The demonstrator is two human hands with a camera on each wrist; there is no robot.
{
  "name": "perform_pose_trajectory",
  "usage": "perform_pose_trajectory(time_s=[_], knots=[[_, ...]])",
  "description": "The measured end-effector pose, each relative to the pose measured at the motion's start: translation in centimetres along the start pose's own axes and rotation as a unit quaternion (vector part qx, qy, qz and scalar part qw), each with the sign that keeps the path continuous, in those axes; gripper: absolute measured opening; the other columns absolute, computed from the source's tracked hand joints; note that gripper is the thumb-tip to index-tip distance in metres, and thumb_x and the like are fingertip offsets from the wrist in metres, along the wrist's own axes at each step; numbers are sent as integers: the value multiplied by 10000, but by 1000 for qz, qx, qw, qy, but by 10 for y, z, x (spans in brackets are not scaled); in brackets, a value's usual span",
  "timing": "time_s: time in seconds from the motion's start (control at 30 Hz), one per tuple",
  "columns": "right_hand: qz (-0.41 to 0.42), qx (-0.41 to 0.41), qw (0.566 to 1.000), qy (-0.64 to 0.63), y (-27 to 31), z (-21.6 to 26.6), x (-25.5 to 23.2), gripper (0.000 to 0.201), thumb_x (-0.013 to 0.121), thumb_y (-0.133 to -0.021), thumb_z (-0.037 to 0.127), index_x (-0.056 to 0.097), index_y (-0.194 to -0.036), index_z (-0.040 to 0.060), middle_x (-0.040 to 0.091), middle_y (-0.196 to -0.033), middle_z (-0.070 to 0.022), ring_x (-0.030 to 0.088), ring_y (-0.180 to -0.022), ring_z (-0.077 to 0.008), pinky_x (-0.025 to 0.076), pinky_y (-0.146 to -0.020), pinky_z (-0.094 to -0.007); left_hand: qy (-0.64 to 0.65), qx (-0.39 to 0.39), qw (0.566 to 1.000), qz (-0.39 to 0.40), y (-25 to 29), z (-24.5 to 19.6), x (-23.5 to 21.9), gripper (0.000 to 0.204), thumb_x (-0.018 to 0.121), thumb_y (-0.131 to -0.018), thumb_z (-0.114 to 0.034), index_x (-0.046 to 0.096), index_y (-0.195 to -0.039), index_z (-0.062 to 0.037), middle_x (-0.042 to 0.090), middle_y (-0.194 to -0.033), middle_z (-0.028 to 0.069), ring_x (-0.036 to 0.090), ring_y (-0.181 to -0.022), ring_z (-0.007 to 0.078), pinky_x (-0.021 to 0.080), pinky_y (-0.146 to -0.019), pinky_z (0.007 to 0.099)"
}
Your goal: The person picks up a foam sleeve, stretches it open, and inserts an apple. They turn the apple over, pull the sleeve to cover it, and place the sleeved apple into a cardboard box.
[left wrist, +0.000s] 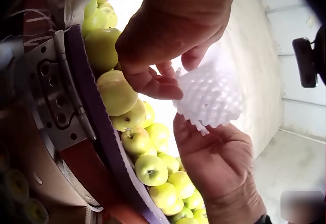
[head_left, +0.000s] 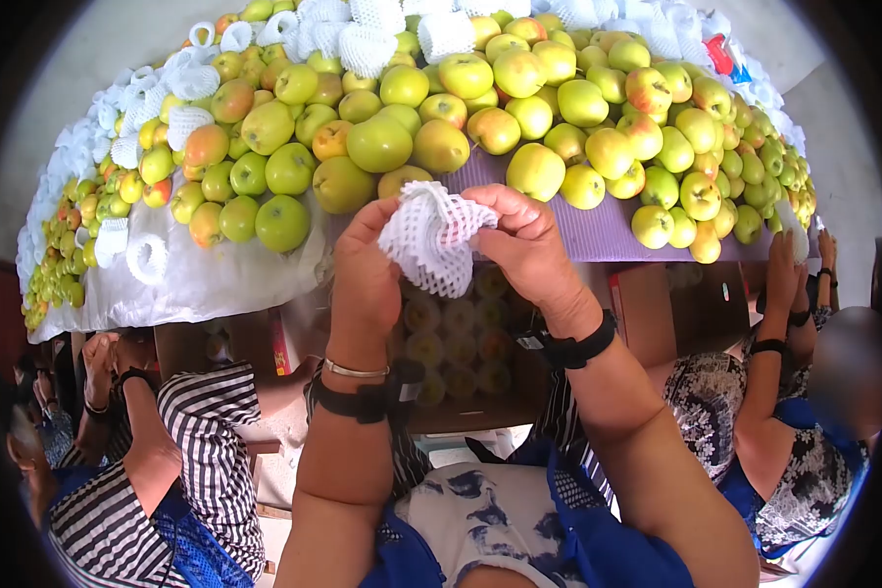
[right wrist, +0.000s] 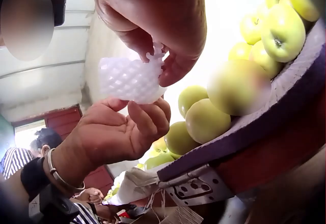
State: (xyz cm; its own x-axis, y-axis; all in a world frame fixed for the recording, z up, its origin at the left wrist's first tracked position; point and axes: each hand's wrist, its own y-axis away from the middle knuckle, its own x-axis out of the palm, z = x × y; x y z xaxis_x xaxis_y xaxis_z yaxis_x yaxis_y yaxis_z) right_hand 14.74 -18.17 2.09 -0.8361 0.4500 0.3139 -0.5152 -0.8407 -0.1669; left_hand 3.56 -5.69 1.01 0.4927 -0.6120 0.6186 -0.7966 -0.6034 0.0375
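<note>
Head view: the table (head_left: 598, 227) bears heaped apples (head_left: 380, 144), yellow-green with red blushes, and a box (head_left: 461, 419) of fruit sits below its near edge. The left hand (head_left: 365, 257) and right hand (head_left: 537, 253) clamp 1 net (head_left: 426, 240) (white foam mesh) between them, thumbs and fingers pinching opposite sides, near the heap's front.

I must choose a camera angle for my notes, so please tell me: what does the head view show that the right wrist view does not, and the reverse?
Only head view: loose foam nets among the apples, and rows of fruit in a box.
Only right wrist view: the metal plate below the purple table edge.
Both: the left hand and right hand pinching a white net, and apples.
</note>
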Motion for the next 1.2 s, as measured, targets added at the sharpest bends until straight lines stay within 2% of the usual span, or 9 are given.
perform_pose_trajectory(time_s=[0.2,0.43,0.5,0.6,0.8,0.93,1.03,1.07,1.2], knots=[[55,27,980,-187,-2,-4,-5,257,528,-812,-60,569,-1061,-12,628,-1001,-53,593,-907,-125,469,-830,-267,83,-37,996,25,-1,9,-10,243,483,-892,-72,519,-1106,37,595,-1086,111,607,-924,188,493,-825,314],[-75,78,908,-405,-9,-10,-14,242,546,-852,59,538,-1081,-21,617,-1053,-111,605,-955,-203,490,-855,-337,202,-126,962,134,2,6,6,405,399,-939,-169,367,-1289,32,457,-1292,159,452,-1195,265,352,-1008,437],[-131,62,923,-357,-6,7,-2,231,542,-851,50,535,-1073,-13,618,-1026,-101,616,-901,-202,507,-810,-344,-38,-35,996,73,5,8,5,515,515,-872,-187,341,-1307,28,440,-1300,153,425,-1212,239,333,-1011,403],[-163,80,937,-300,-7,10,-1,181,544,-847,38,556,-1021,-9,627,-969,-87,619,-835,-179,512,-763,-325,-240,182,951,68,6,2,15,734,651,-757,-208,277,-1343,26,406,-1310,153,415,-1205,241,339,-995,375],[-137,131,977,-100,0,5,1,194,630,-800,50,559,-972,-4,625,-759,-49,596,-673,-121,483,-634,-233,-38,110,990,74,12,-9,19,618,644,-720,17,371,-1274,17,500,-1174,128,508,-1075,198,408,-937,340],[-224,-41,910,345,9,31,5,591,778,-670,163,456,-1137,-3,590,-997,-133,584,-913,-181,479,-770,-317,-30,95,994,38,16,-9,17,329,586,-779,44,478,-1086,1,588,-989,88,574,-904,146,465,-822,285],[-90,-150,911,373,15,44,15,871,841,-561,213,359,-1259,16,501,-1174,-157,522,-1072,-237,435,-876,-374,-14,85,996,37,18,-7,21,287,566,-803,37,462,-1066,-8,585,-986,87,569,-900,139,465,-807,282],[-38,-108,910,399,16,37,16,1065,861,-501,243,241,-1338,23,455,-1234,-178,496,-1118,-289,406,-922,-375,-11,82,996,36,19,-5,22,279,558,-812,34,454,-1067,-10,584,-986,86,567,-898,137,465,-802,281],[-40,1,926,375,20,11,30,961,832,-527,229,312,-1305,11,524,-1127,-217,548,-1027,-321,436,-865,-357,15,77,996,53,19,0,27,265,496,-883,-103,411,-1104,16,566,-1092,205,564,-1007,266,436,-910,387]])
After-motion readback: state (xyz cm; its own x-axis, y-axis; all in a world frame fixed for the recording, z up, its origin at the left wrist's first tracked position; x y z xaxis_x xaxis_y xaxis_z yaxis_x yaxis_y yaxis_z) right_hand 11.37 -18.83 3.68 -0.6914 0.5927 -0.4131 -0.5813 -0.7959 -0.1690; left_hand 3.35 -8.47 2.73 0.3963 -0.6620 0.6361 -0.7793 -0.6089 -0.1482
